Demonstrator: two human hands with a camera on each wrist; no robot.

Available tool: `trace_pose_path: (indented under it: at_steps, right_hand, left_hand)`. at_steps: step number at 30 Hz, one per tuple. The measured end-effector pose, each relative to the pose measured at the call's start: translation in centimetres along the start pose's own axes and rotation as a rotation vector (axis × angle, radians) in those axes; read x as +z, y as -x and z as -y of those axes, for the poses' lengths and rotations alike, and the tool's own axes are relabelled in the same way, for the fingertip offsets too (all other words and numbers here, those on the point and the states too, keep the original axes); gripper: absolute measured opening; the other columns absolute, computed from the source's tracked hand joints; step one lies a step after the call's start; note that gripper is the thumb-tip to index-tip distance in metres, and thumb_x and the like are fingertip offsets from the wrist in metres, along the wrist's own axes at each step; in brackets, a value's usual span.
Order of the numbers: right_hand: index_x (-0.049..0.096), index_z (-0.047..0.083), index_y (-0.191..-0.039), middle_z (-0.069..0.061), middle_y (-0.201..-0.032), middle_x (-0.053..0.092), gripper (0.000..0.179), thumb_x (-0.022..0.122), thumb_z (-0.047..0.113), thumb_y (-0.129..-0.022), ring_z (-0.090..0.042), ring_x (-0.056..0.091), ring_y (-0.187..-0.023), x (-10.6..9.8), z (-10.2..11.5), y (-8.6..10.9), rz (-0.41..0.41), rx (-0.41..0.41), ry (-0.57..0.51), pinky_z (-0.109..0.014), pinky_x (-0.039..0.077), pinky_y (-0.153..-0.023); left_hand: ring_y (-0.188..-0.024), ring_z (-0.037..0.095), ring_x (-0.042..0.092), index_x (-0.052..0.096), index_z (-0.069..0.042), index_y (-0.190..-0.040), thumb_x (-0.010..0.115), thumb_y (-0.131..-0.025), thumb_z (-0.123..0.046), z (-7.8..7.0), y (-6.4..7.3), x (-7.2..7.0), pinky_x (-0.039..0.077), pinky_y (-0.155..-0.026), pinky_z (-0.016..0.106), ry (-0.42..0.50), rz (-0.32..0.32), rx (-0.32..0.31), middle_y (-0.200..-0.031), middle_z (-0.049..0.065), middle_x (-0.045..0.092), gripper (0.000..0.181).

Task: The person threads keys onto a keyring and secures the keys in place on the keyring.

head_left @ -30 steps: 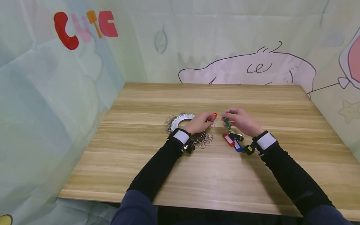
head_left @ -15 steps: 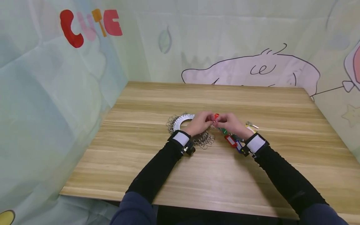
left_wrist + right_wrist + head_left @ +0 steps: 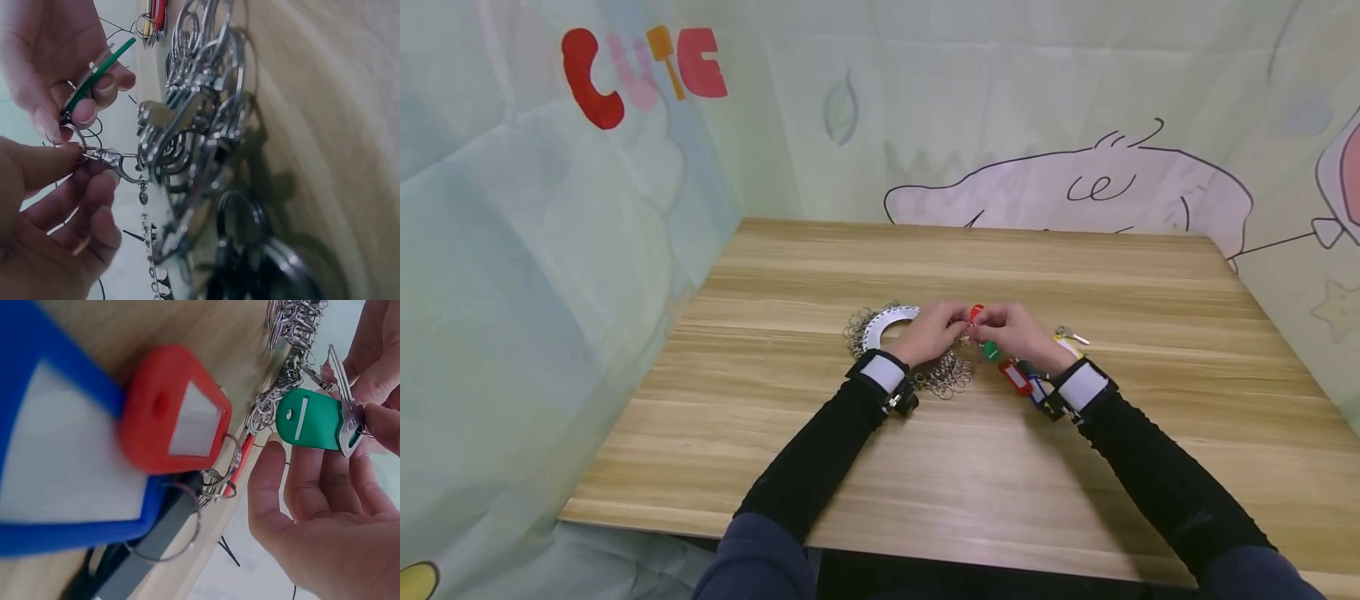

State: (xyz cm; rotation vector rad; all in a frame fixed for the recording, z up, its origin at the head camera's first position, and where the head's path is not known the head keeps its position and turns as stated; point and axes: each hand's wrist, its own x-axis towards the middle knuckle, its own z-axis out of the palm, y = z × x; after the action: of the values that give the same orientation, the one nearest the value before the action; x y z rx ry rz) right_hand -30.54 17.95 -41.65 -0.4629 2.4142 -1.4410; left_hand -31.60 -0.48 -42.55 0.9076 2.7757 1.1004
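Observation:
In the head view my left hand (image 3: 934, 331) and right hand (image 3: 1017, 333) meet at the fingertips beside a white ring (image 3: 880, 323) hung with metal clasps. My left thumb and fingers pinch a small metal clasp (image 3: 111, 159) joined to the cluster of clasps (image 3: 194, 106). From my right fingers hangs a green key tag (image 3: 309, 419) with a silver key (image 3: 347, 400); they pinch its thin split ring (image 3: 75, 134) right at the clasp's end. A red tag (image 3: 976, 312) shows just behind the fingertips.
Under my right wrist lie a red key tag (image 3: 1017, 377), a blue key tag (image 3: 69, 437) and a black one (image 3: 150, 544). Near the right wrist are a yellow tag (image 3: 1067, 344) and a key (image 3: 1073, 335). Printed cloth (image 3: 820, 125) surrounds the wooden table (image 3: 790, 433).
My right hand has moved left with the green key tag to meet my left hand. The tag now hangs below the fingers. The yellow tag and key have come into sight.

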Motion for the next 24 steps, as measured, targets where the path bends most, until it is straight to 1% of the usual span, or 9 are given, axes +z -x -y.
trace_pose_path:
  at_steps: [4, 9, 12, 17, 22, 24]
  right_hand:
    - [0.065, -0.002, -0.099, -0.026, -0.095, 0.068, 0.019, 0.061, 0.016, -0.094, -0.01, 0.058, -0.067, 0.1, 0.11, 0.16, 0.005, -0.013, -0.02, -0.022, 0.046, -0.058]
    - [0.065, -0.003, -0.1, -0.029, -0.099, 0.068, 0.018, 0.061, 0.013, -0.094, -0.011, 0.062, -0.071, 0.2, 0.02, 0.29, 0.01, -0.047, -0.034, -0.024, 0.049, -0.063]
    - [0.067, -0.003, -0.101, -0.027, -0.1, 0.069, 0.019, 0.06, 0.013, -0.094, -0.01, 0.063, -0.073, 0.22, 0.03, 0.35, 0.012, -0.058, -0.026, -0.023, 0.05, -0.066]
    - [0.068, -0.001, -0.104, -0.024, -0.102, 0.07, 0.02, 0.058, 0.014, -0.095, -0.009, 0.063, -0.077, 0.2, 0.15, 0.4, 0.003, -0.064, -0.003, -0.021, 0.049, -0.068]
    - [0.068, -0.002, -0.105, -0.023, -0.101, 0.07, 0.021, 0.057, 0.013, -0.095, -0.009, 0.061, -0.074, 0.06, 0.06, 0.5, 0.012, -0.078, -0.003, -0.018, 0.045, -0.063]
    - [0.068, -0.004, -0.105, -0.026, -0.101, 0.069, 0.021, 0.057, 0.011, -0.095, -0.009, 0.057, -0.069, 0.02, 0.77, 0.88, 0.018, -0.073, -0.006, -0.017, 0.041, -0.058]
  left_hand:
    - [-0.079, 0.014, 0.059, 0.065, -0.005, -0.096, 0.058, -0.092, -0.003, -0.05, -0.02, 0.02, 0.047, -0.071, 0.021, 0.032, -0.009, 0.005, -0.088, 0.007, 0.068, 0.008]
    - [-0.08, 0.017, 0.062, 0.063, -0.003, -0.096, 0.061, -0.089, 0.001, 0.03, -0.05, -0.06, 0.05, -0.071, 0.019, 0.109, -0.027, -0.026, -0.088, 0.01, 0.068, 0.009]
    - [-0.079, 0.017, 0.061, 0.062, -0.003, -0.095, 0.061, -0.088, 0.002, 0.07, -0.05, -0.15, 0.05, -0.071, 0.018, 0.12, -0.042, -0.031, -0.088, 0.01, 0.067, 0.008]
    - [-0.076, 0.015, 0.06, 0.062, -0.003, -0.091, 0.061, -0.087, 0.003, 0.0, 0.0, -0.34, 0.048, -0.068, 0.017, 0.127, -0.046, -0.037, -0.085, 0.01, 0.066, 0.007]
    - [-0.075, 0.015, 0.059, 0.062, -0.004, -0.091, 0.061, -0.088, 0.002, -0.13, -0.01, -0.42, 0.047, -0.067, 0.016, 0.122, -0.045, -0.052, -0.084, 0.009, 0.066, 0.007]
    - [-0.075, 0.015, 0.059, 0.063, -0.004, -0.092, 0.061, -0.088, 0.002, -0.14, -0.02, -0.38, 0.047, -0.067, 0.016, 0.124, -0.043, -0.061, -0.084, 0.009, 0.066, 0.007]
